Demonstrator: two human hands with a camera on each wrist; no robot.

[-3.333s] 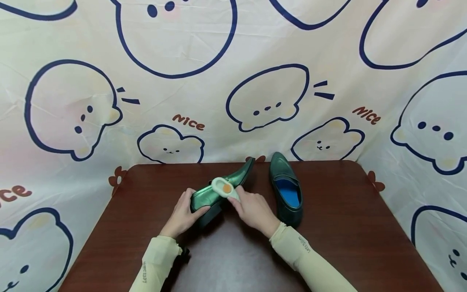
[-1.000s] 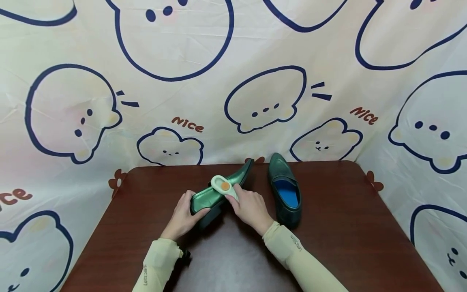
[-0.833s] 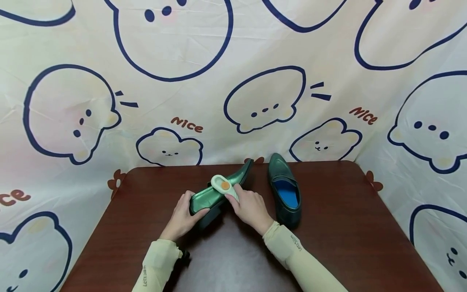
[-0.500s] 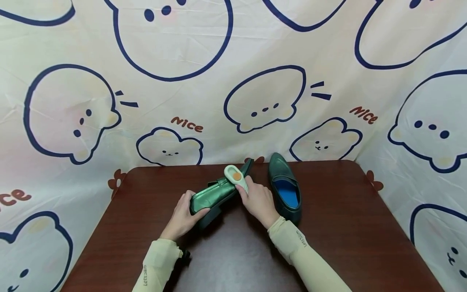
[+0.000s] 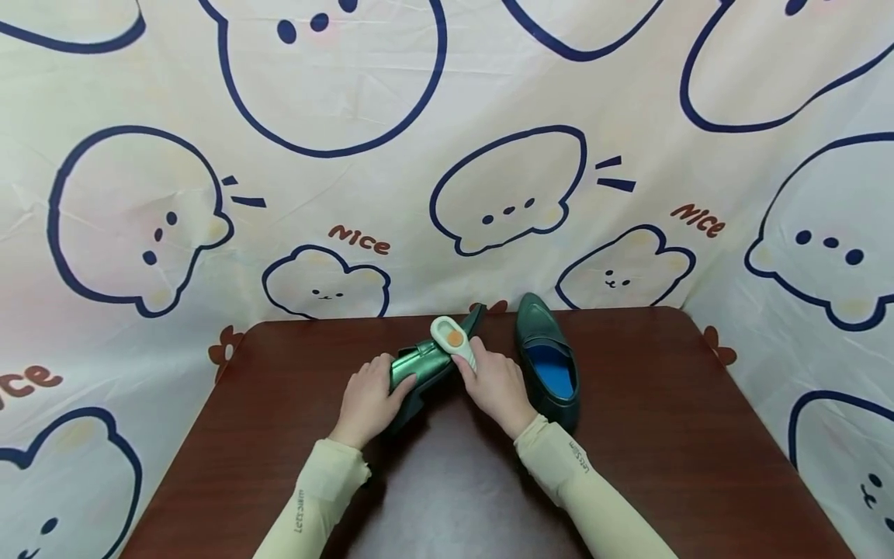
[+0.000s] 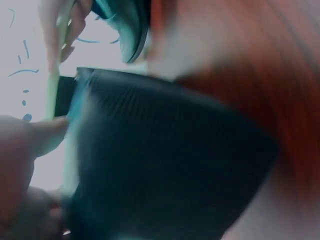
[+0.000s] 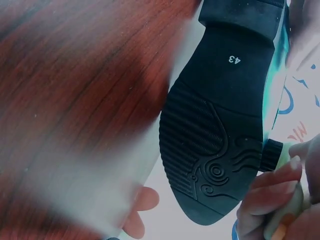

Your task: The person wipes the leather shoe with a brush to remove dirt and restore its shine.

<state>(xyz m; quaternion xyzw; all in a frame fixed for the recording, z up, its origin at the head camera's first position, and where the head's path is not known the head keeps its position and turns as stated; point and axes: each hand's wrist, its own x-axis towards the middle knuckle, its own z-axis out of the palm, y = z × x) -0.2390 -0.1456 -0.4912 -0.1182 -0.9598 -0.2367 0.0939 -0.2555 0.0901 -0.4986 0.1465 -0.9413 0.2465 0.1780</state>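
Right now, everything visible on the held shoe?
The shoe is glossy green, leather-looking, with a black, patterned sole marked 43 and a block heel. It's tipped sideways over the table, toe away and rightward. The left hand grips its heel end; the right hand holds a brush against its upper. Opening hidden.

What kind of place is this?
Maybe an indoor work corner: there's a brown table, a cartoon-printed cloth hung behind and beside it, and a green shoe held in the left hand.

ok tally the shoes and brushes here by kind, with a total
Shoes: 2 (held shoe, upright shoe)
Brushes: 1 (pale brush)
Total: 3
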